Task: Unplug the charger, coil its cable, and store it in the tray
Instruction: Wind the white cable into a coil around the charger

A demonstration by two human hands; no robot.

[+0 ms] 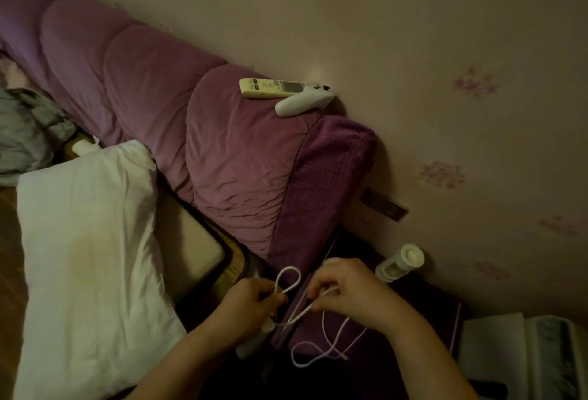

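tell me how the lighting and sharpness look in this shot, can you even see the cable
Head view: dim, warm light with a faint bright patch on the wall above the remote; deep shadow under the hands swallows detail. The white cable stands out clearly between left hand and right hand. Wide-angle bending at the edges; slightly soft overall.

remote [270,88] on bolster [241,157] | pillow [89,240] left | bottle [401,262] right by wall [445,49]
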